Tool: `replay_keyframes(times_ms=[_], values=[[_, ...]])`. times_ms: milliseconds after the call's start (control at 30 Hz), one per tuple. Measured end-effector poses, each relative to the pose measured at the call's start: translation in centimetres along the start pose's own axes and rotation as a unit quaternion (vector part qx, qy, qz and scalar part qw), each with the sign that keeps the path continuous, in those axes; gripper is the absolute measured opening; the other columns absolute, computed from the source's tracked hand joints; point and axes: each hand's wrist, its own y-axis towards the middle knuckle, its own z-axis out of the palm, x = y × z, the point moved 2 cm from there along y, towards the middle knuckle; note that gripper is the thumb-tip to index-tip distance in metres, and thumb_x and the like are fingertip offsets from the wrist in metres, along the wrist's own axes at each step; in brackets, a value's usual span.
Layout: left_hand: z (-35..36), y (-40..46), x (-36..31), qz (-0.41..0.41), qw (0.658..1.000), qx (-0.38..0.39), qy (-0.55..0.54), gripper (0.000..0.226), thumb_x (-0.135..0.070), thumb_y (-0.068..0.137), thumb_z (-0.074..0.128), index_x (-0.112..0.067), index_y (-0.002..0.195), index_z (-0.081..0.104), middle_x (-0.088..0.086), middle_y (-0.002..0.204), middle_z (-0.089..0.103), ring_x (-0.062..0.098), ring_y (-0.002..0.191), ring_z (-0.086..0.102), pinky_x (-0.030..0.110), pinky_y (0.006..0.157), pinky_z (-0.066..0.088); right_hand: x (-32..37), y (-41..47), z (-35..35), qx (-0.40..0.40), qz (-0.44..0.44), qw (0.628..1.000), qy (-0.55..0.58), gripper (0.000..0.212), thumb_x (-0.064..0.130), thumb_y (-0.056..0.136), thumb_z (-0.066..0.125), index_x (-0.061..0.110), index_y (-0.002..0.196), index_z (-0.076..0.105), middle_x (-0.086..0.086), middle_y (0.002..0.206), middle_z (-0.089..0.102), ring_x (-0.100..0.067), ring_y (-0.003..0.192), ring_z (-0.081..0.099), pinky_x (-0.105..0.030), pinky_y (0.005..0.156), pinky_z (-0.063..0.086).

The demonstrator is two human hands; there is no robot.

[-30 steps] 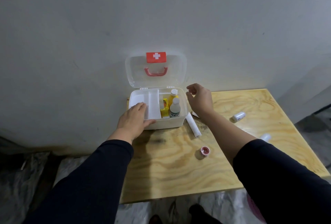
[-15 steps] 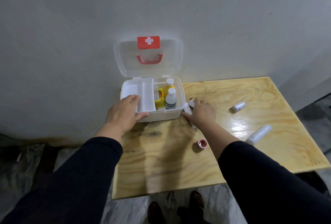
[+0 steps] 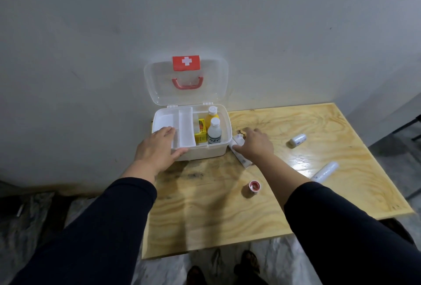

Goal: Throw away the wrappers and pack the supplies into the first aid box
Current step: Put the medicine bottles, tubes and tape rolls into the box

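Note:
The white first aid box stands open at the table's back left, its clear lid leaning on the wall. Inside are a white divider tray, a yellow carton, a white bottle and an orange bottle. My left hand grips the box's front left rim. My right hand is just right of the box, fingers curled on a small white roll and lying over a long white roll, which it partly hides.
On the plywood table lie a red-cored tape roll, a short white roll and a long wrapped roll towards the right. The wall runs right behind the box. My feet show below the table's front edge.
My right hand came down from above the box's right corner onto the white rolls beside it. My left hand stayed on the box rim.

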Motion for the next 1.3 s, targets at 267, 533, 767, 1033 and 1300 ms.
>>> replay_keyframes(times_ms=[267, 533, 767, 1033, 1300], values=[[0.2, 0.2, 0.1, -0.003, 1.000, 0.001, 0.005, 0.075, -0.059, 0.091, 0.042, -0.017, 0.150, 0.024, -0.002, 0.157, 0.026, 0.018, 0.142, 0.029, 0.036, 0.105, 0.039, 0.0, -0.4, 3.0, -0.031, 0.006, 0.999, 0.032, 0.042, 0.029, 0.087, 0.057, 0.020, 0.128, 0.049, -0.008, 0.114, 0.062, -0.029, 0.104, 0.057, -0.034, 0.073, 0.044], [0.4, 0.2, 0.3, 0.001, 1.000, 0.002, -0.002, 0.073, -0.060, 0.091, 0.043, -0.018, 0.149, 0.027, -0.002, 0.156, 0.028, 0.018, 0.140, 0.031, 0.037, 0.103, 0.040, 0.3, -0.2, -2.0, -0.101, 0.045, 0.978, 0.177, 0.045, 0.029, 0.086, 0.061, 0.011, 0.126, 0.053, -0.011, 0.118, 0.064, -0.032, 0.107, 0.060, -0.036, 0.082, 0.049], [-0.1, 0.3, 0.1, -0.008, 1.000, 0.014, -0.016, 0.058, -0.058, 0.089, 0.047, -0.018, 0.131, 0.045, 0.001, 0.141, 0.046, 0.026, 0.121, 0.051, 0.038, 0.088, 0.048, 7.2, -1.9, -9.2, -0.163, -0.083, 0.925, 0.333, 0.051, 0.026, 0.081, 0.069, 0.016, 0.128, 0.054, -0.006, 0.118, 0.066, -0.024, 0.108, 0.058, -0.033, 0.088, 0.046], [0.1, 0.4, 0.1, -0.004, 0.999, 0.029, -0.011, 0.057, -0.055, 0.092, 0.045, -0.015, 0.134, 0.040, -0.001, 0.143, 0.042, 0.023, 0.125, 0.048, 0.035, 0.089, 0.043, 12.9, -3.8, -5.8, -0.057, -0.155, 0.915, 0.369, 0.057, 0.019, 0.085, 0.064, 0.019, 0.138, 0.040, -0.004, 0.132, 0.056, -0.020, 0.117, 0.054, -0.033, 0.090, 0.047], [0.6, 0.0, 0.2, -0.007, 1.000, -0.016, -0.015, 0.067, -0.057, 0.091, 0.045, -0.014, 0.141, 0.034, 0.004, 0.149, 0.037, 0.026, 0.131, 0.042, 0.038, 0.094, 0.044, 12.5, -3.7, -1.4, -0.010, -0.157, 0.938, 0.310, 0.066, -0.009, 0.082, 0.048, 0.015, 0.140, 0.027, -0.010, 0.139, 0.041, -0.030, 0.117, 0.050, -0.025, 0.081, 0.034]])
